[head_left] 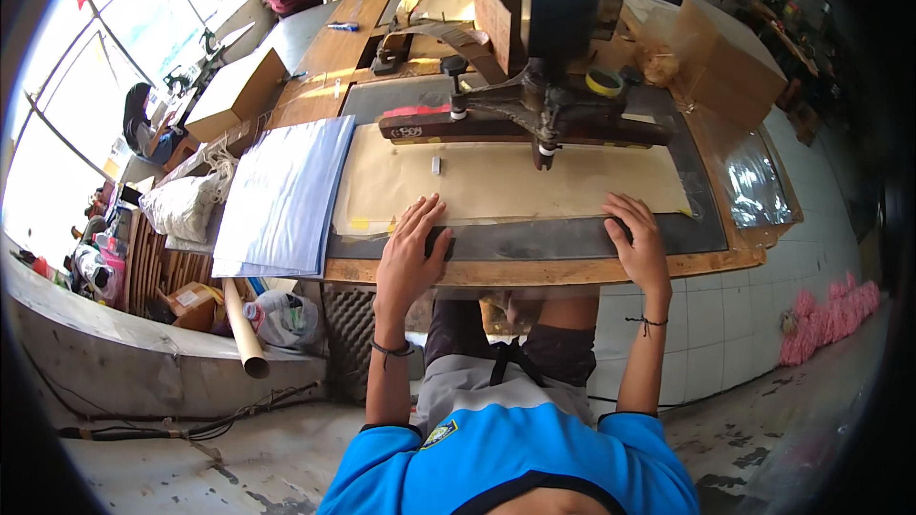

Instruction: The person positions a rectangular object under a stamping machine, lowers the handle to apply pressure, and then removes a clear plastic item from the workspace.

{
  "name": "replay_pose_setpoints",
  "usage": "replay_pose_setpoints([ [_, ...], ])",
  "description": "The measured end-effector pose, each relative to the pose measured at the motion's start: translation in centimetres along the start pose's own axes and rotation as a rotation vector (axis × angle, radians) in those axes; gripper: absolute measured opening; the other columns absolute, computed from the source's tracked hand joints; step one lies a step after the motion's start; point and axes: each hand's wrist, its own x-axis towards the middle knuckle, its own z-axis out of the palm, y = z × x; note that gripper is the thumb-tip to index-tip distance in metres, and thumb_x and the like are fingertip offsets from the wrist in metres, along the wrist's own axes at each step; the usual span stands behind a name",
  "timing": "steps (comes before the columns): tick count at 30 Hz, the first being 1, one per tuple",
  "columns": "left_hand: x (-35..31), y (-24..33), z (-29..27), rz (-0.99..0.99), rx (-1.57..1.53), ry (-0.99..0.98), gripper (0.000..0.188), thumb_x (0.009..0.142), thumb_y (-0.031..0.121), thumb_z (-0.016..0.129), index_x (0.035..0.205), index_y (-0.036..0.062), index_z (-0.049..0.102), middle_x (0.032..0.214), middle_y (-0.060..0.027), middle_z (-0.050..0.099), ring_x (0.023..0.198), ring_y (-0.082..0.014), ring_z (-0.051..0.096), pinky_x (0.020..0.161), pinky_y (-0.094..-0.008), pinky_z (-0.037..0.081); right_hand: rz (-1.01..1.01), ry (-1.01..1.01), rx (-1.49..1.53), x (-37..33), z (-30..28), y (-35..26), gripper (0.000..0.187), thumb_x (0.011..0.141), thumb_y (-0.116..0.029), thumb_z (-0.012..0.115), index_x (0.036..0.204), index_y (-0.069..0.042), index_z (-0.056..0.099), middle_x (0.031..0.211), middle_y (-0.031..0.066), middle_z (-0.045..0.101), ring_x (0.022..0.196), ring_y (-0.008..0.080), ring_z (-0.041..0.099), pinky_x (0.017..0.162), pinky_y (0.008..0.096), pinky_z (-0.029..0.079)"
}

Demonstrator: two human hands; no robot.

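The tan sheet (572,181) lies on the bench's dark plate (534,241), with a press bar (515,131) at its twelve o'clock. The left hand (410,253) is at its eight o'clock, the right hand (641,243) at four, thumbs apart from the other fingers; whether they clamp the black pieces (441,241) beside them, I cannot tell.

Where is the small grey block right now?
In the head view, the small grey block lies on the tan sheet, left of centre, between the left hand and the dark press bar beyond.
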Motion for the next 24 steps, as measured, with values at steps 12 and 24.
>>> replay_pose_setpoints([
  [12, 0.6, 0.4, 0.0, -0.067, -0.022, 0.0, 0.037, 0.097, 0.011, 0.068, 0.133, 0.0036, 0.068, 0.144, -0.0134, 0.065, 0.142, -0.0364, 0.053, 0.118, -0.0468, 0.043, 0.048, -0.059, -0.074, 0.7, -0.3, -0.7, 0.029, 0.106, -0.028, 0.062, 0.12, -0.004, 0.073, 0.138, 0.0109, 0.069, 0.138, 0.0337, 0.056, 0.122, 0.0493, 0.036],
  [24, 1.1, 0.0, -0.6, -0.051, -0.096, 0.007, 0.035, 0.093, 0.007, 0.071, 0.128, 0.0052, 0.07, 0.132, -0.0118, 0.071, 0.133, -0.0372, 0.06, 0.115, -0.0504, 0.045, 0.056, -0.166, -0.122, 1.9, -0.1, -1.1, 0.036, 0.106, -0.029, 0.061, 0.128, -0.003, 0.071, 0.149, 0.0115, 0.063, 0.144, 0.0324, 0.052, 0.126, 0.0501, 0.031],
])
